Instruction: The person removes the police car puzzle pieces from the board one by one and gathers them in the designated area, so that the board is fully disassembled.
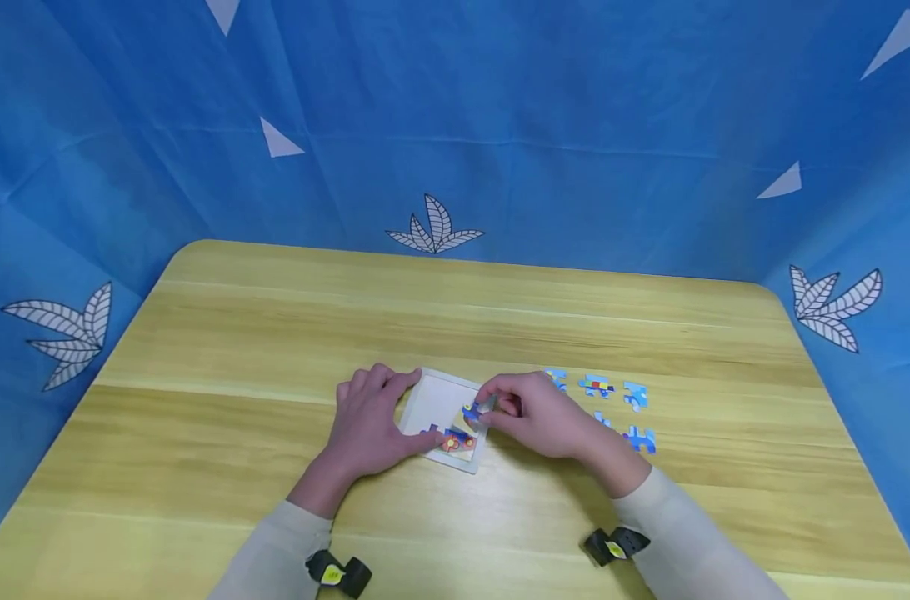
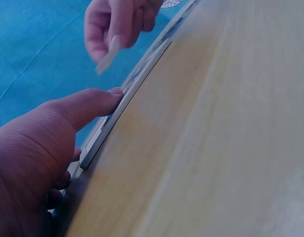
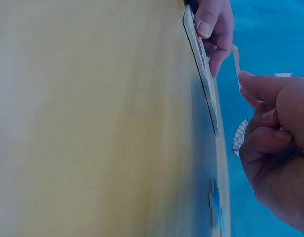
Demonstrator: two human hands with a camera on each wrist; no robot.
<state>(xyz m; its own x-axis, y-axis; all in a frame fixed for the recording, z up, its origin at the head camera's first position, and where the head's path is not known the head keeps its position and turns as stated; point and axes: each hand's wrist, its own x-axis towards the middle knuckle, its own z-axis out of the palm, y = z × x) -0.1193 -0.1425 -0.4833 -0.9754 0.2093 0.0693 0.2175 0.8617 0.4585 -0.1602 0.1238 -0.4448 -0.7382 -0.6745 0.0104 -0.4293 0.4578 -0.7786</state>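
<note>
A small white-framed puzzle tray [image 1: 440, 379] lies tilted on the wooden table. A few colourful jigsaw pieces [image 1: 460, 443] sit along its near edge. My left hand [image 1: 370, 423] rests over the tray's left side, thumb on the pieces and index fingertip at the far left corner. Between thumb and index finger, my right hand [image 1: 533, 414] pinches a blue jigsaw piece [image 1: 472, 412] over the tray's right side. In the left wrist view that held piece [image 2: 109, 55] is seen edge-on, raised above the tray [image 2: 124, 106].
Several loose blue jigsaw pieces [image 1: 636, 395] lie on the table [image 1: 350, 308] to the right of the tray, some partly behind my right hand. A blue curtain [image 1: 537, 125] with leaf prints hangs beyond the table's back and sides.
</note>
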